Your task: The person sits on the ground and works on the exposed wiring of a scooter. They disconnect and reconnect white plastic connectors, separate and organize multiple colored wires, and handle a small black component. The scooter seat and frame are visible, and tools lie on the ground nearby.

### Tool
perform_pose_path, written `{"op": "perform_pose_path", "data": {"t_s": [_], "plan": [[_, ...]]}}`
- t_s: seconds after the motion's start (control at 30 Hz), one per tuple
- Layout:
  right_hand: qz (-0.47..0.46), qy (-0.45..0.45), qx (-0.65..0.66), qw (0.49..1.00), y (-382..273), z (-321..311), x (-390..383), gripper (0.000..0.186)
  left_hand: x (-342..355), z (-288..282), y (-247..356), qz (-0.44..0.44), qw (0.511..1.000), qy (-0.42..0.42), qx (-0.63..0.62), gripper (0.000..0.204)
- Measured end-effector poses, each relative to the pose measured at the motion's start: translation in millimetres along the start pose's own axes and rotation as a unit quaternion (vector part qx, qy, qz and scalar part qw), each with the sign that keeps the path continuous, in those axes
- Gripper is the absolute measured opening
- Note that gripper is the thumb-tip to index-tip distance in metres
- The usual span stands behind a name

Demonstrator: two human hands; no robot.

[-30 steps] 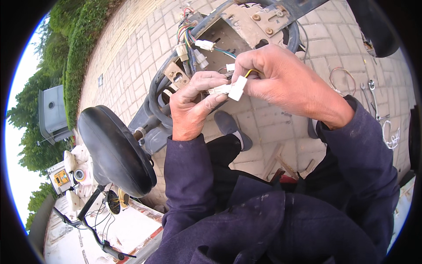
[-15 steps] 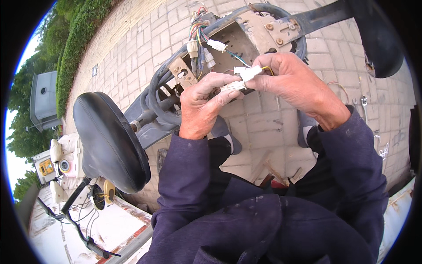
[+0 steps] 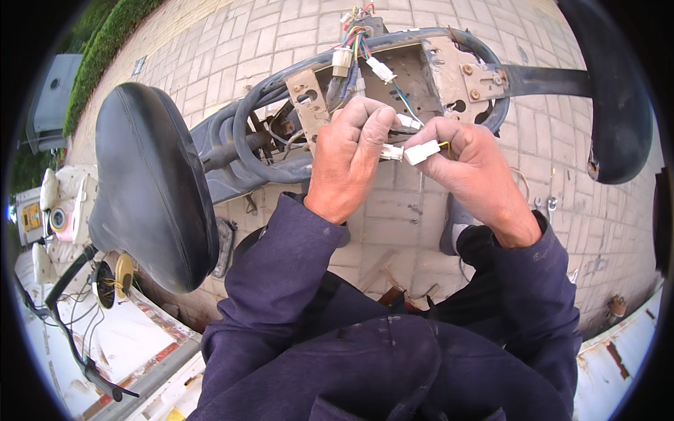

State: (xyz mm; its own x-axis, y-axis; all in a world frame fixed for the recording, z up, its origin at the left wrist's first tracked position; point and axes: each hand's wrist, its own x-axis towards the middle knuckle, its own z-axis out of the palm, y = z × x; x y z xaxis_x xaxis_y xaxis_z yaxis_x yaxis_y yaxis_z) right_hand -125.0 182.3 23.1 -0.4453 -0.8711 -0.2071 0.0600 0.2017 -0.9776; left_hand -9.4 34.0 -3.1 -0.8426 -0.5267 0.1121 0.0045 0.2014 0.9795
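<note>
Right here, the right hand (image 3: 474, 160) is holding a white plug (image 3: 421, 152) clamped, the left hand (image 3: 342, 167) is pinching a slimmer connector (image 3: 392, 151) just beside it (seemingly lining them up, which is calling for steady aim), while beyond, the metal frame (image 3: 439, 67) is carrying bunched coloured wires (image 3: 361, 33).

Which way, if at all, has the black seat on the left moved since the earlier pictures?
No: the seat keeps its place against the tan plate; both swing together as the view turns.
</note>
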Motion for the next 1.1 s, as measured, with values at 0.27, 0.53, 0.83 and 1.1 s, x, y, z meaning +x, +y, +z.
{"op": "perform_pose_path", "data": {"t_s": [0.27,0.53,0.83,1.1], "plan": [[-0.006,0.011,0.025,1.000,1.7,4.0,0.1,0.004,1.7,9.4,-8.4,0.080,0.995,0.038,0.048,0.015],[-0.018,0.009,0.038,0.999,-2.3,5.1,3.9,0.005,4.5,11.2,-3.0,-0.022,0.993,0.042,-0.107,0.021],[-0.040,0.022,0.036,0.998,-0.1,10.8,2.4,0.009,3.7,12.4,-7.0,0.057,0.996,0.067,0.016,0.018],[-0.034,0.010,0.029,0.999,1.2,11.2,3.2,0.002,1.8,14.3,-9.9,0.132,0.982,0.102,0.086,0.010]]}}
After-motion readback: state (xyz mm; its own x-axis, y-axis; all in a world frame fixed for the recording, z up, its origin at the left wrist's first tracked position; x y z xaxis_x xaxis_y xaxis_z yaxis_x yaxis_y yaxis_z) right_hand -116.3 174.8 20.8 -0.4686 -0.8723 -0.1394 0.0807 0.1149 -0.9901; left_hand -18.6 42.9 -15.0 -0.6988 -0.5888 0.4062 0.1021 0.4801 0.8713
